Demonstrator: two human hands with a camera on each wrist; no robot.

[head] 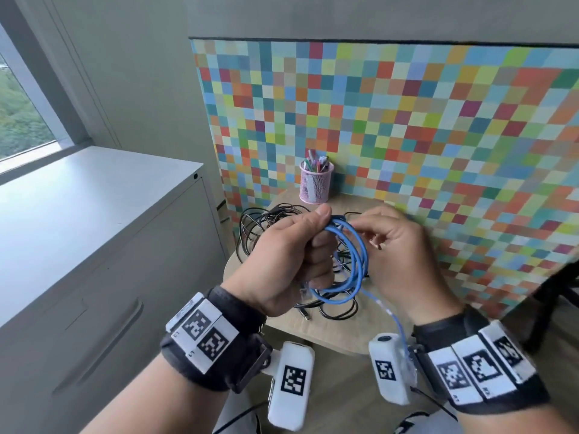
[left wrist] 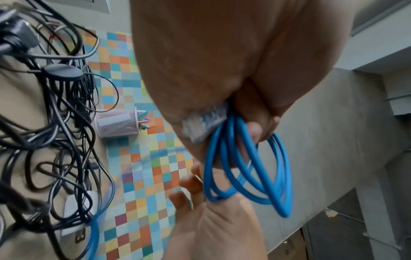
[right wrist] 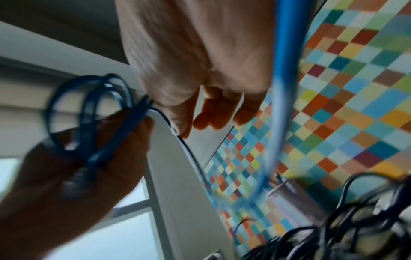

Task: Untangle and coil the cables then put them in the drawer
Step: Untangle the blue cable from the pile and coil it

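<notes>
Left hand: the left hand (head: 291, 261) is closed in a fist round the blue cable (head: 347, 264), gripping its gathered loops, thumb on top; held above the bench (head: 329, 327).
Blue cable: several loops hang from the fist; a clear plug (left wrist: 205, 123) shows against the palm in the left wrist view. One free strand runs down past the right wrist.
Right hand: the right hand (head: 404, 245) is just beside the coil, fingers curled toward its top. In the right wrist view the thumb and fingers look loosely bent with a thin strand at the thumb; whether they pinch the cable cannot be told, as the view is blurred.
Black cables: a tangled heap of black cables (head: 266, 227) lies on the bench beneath and behind the hands.
Pen cup: a pink mesh cup (head: 315, 183) with pens stands upright at the far edge of the bench, against the chequered panel (head: 407, 136).
Cabinet: a grey cabinet (head: 94, 245) with drawer fronts stands left of the bench, under a window.
</notes>
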